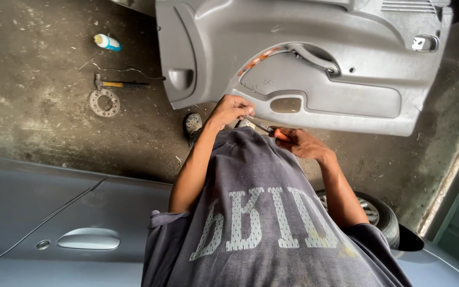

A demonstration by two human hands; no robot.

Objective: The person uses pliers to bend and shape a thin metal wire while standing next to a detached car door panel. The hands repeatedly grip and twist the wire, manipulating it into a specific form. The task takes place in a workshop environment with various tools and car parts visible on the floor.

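Note:
A grey car door panel [320, 69] stands on the concrete floor in front of me, with its pull handle and pocket facing me. My right hand [304, 144] grips a screwdriver [264, 127] by its orange handle, the metal shaft pointing left. My left hand [232, 109] pinches around the shaft's tip right at the panel's lower edge. My dark grey printed shirt [261, 223] fills the lower middle of the view.
On the floor at the left lie a white bottle [107, 42], a hammer [115, 83], a thin wire [128, 70] and a round metal ring [104, 102]. A grey car door with its handle [88, 239] is at lower left, a wheel [381, 212] at lower right. My shoe [193, 123] shows below the panel.

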